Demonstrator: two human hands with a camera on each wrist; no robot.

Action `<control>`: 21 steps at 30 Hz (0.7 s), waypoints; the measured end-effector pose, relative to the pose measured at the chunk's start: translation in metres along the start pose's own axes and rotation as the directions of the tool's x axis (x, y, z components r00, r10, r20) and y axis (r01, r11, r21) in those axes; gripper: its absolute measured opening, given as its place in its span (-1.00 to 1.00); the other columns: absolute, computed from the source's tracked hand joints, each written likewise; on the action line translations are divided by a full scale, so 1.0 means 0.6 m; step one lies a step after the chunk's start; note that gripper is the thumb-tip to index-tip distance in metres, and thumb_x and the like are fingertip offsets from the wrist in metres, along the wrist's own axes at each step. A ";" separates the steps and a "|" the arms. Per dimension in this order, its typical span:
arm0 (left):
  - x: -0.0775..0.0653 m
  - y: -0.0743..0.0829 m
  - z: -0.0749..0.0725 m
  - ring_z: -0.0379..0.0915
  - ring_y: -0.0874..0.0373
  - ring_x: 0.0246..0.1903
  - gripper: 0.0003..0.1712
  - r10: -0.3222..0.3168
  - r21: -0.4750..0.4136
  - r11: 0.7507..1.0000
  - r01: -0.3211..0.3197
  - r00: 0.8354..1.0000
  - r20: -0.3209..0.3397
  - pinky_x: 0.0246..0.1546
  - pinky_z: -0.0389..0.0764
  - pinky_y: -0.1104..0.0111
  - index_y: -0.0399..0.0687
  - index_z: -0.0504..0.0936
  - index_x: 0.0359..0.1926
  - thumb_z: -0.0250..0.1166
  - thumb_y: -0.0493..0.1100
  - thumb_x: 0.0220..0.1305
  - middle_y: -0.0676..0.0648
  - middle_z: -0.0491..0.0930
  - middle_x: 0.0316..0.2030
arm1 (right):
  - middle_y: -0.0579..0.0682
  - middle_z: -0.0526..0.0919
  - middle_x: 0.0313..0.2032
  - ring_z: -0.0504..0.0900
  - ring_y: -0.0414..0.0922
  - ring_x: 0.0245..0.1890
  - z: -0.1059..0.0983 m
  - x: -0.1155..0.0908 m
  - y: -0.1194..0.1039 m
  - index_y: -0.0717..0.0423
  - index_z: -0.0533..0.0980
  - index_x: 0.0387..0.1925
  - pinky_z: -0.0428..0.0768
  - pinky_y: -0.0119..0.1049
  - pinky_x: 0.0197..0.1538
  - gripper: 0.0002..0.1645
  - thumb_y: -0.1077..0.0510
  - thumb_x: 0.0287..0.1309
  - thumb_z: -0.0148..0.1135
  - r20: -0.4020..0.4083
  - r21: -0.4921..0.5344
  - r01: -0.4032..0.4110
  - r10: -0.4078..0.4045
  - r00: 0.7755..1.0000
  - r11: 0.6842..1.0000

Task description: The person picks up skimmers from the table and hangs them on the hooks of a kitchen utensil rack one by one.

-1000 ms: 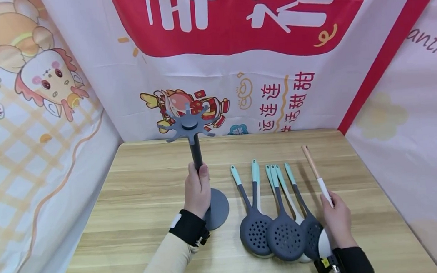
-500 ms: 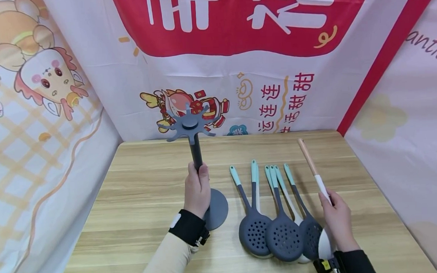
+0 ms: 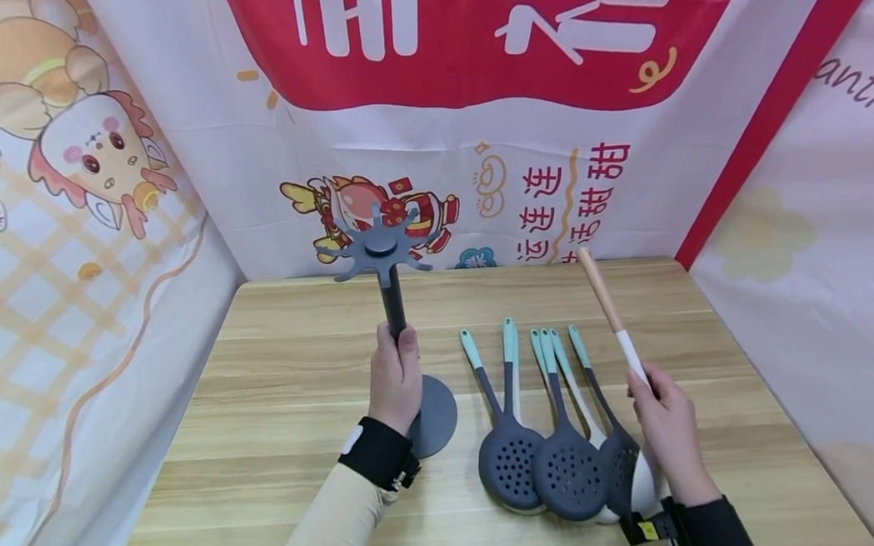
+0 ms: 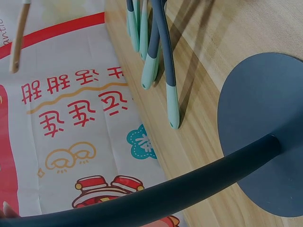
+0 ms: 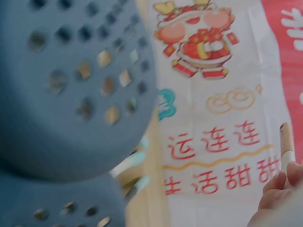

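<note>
My left hand grips the dark post of a utensil stand, which has a hooked ring on top and a round base on the table. My right hand holds a white kitchen utensil by its handle, the wood-coloured end tilted up and away. A rounded white head shows beside that wrist, partly hidden. To its left lie dark perforated skimmers with mint handle ends. In the right wrist view a skimmer looms close; fingers hold the handle at the right.
Pale handles of other utensils show among and beneath the skimmers on the wooden table. A printed cloth wall rises at the table's back edge, with more cloth on the left and right sides.
My right hand has risen slightly and shifted left; the wooden handle end has swung up and left past the table's back edge in the head view. My left hand and the stand stay put.
</note>
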State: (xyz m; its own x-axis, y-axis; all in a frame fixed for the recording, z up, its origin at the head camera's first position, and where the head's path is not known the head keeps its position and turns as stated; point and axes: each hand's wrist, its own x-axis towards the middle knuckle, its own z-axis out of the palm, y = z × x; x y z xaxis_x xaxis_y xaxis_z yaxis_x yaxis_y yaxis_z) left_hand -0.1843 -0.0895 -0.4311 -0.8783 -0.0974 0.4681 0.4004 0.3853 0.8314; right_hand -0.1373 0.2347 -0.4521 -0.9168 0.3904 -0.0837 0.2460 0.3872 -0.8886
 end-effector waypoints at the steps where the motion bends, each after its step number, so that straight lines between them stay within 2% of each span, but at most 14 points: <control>1: 0.000 0.000 0.000 0.12 0.22 -0.62 -0.63 -0.001 0.002 1.000 0.001 1.000 -0.001 -0.56 0.21 0.40 -0.25 0.31 -0.16 -0.20 -0.01 0.60 0.01 0.24 -0.56 | -0.21 0.45 -0.45 0.38 -0.23 -0.52 0.000 -0.002 -0.005 0.16 0.45 0.21 0.40 -0.42 -0.49 -0.49 -0.10 0.49 -0.02 0.000 0.016 0.011 -0.011 1.000 1.000; 7: -0.001 0.001 0.001 0.12 0.22 -0.61 -0.62 -0.001 0.013 1.000 0.001 1.000 -0.008 -0.56 0.22 0.40 -0.25 0.32 -0.15 -0.20 0.00 0.60 0.01 0.24 -0.56 | -0.24 0.41 -0.53 0.36 -0.25 -0.57 0.005 -0.015 -0.033 0.14 0.49 0.08 0.40 -0.44 -0.51 -0.63 -0.02 0.48 0.01 -0.031 0.086 0.057 -0.054 0.998 0.995; 16: -0.001 0.000 0.001 0.12 0.22 -0.61 -0.61 0.007 0.022 1.000 -0.006 1.000 -0.012 -0.56 0.22 0.40 -0.25 0.32 -0.15 -0.20 0.01 0.60 0.01 0.24 -0.56 | -0.22 0.46 -0.48 0.39 -0.20 -0.58 0.010 -0.036 -0.061 0.13 0.50 0.15 0.41 -0.44 -0.54 -0.62 0.03 0.48 0.03 -0.053 0.127 0.133 -0.127 0.991 0.983; 21: -0.002 0.000 0.001 0.12 0.23 -0.62 -0.62 0.016 0.021 1.000 -0.016 1.000 -0.012 -0.57 0.22 0.41 -0.25 0.32 -0.15 -0.21 0.00 0.60 0.00 0.25 -0.56 | -0.28 0.53 -0.43 0.48 -0.26 -0.53 0.013 -0.043 -0.068 0.15 0.49 0.19 0.54 -0.48 -0.44 -0.62 0.08 0.47 0.04 -0.056 0.135 0.143 -0.137 0.989 0.980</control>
State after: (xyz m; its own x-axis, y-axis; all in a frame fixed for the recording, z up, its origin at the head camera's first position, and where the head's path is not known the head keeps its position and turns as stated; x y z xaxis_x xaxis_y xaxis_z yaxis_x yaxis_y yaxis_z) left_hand -0.1836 -0.0892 -0.4317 -0.8685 -0.1017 0.4852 0.4089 0.4065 0.8171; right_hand -0.1259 0.2021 -0.4171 -0.9228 0.3798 0.0642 0.0671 0.3227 -0.9441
